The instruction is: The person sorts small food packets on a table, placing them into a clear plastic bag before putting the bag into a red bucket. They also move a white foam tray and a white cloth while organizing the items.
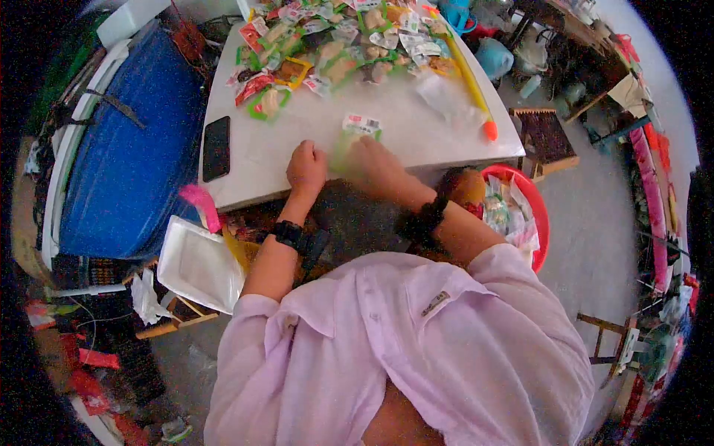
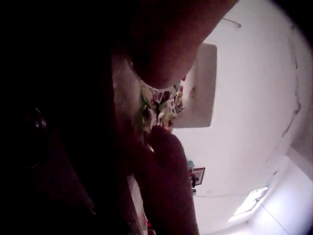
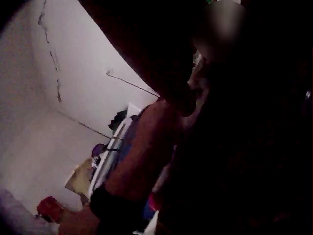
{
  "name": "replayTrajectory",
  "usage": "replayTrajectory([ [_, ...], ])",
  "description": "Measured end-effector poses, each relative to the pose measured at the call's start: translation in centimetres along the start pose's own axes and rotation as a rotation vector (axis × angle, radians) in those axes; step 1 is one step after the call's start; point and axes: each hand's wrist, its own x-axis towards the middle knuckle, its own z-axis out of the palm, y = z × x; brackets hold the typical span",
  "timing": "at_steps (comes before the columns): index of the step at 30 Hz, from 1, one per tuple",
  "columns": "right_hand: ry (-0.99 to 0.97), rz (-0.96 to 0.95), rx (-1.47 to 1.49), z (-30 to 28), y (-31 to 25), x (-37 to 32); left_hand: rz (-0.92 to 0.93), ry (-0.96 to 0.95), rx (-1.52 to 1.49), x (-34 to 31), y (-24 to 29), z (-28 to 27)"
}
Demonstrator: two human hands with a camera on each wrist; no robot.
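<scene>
My left hand [image 1: 306, 167] rests at the table's near edge, fingers curled, with nothing visible in it. To its right, my blurred right hand [image 1: 375, 167] grips a small clear packet [image 1: 362, 125] with a green edge and a white printed label. The packet's label end sticks out beyond the fingers, over the white table [image 1: 297, 134]. Farther back lies a wide pile of similar snack packets [image 1: 335, 59]. Both wrist views are dark, showing only hand and arm outlines.
A black phone [image 1: 216, 149] lies on the table's left side. A yellow stick [image 1: 468, 74] with an orange tip runs along the right edge. A red tub [image 1: 543, 215] with packets stands below right, and a white foam tray [image 1: 199, 264] sits below left. A blue container [image 1: 134, 141] is at left.
</scene>
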Motion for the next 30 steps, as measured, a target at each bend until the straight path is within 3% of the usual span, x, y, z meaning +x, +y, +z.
replayTrajectory([
  [2, -0.051, 0.118, 0.097, 0.0, 0.1, 0.3, 0.004, -0.027, 0.009, -0.4, 0.4, 0.1],
  [4, -0.052, 0.407, 0.321, -5.8, -2.0, 1.8, 0.012, -0.071, 0.053, -0.7, 1.0, -0.1],
  [7, 0.104, 0.340, 0.174, -5.5, 1.9, 3.2, 0.176, 0.028, 0.154, -1.1, 0.4, 0.9],
  [10, -0.126, 0.483, 0.138, -5.5, 4.0, 4.7, 0.220, 0.033, 0.220, -1.1, 0.2, 1.4],
  [16, -0.248, 0.475, 0.305, -3.4, 7.2, 5.7, 0.200, 0.027, 0.246, -0.9, 0.3, 1.5],
  [22, -0.335, -0.187, -0.039, -9.7, 5.5, 1.7, 0.219, 0.046, 0.237, -0.7, 0.3, 1.6],
  [28, -0.144, 0.178, 0.009, -7.9, 5.8, -4.8, 0.067, -0.302, 0.163, -0.2, 1.4, -0.2],
  [30, 0.125, 0.257, 0.958, -3.4, 7.8, -6.5, 0.071, -0.328, 0.142, -0.2, 2.4, -0.7],
])
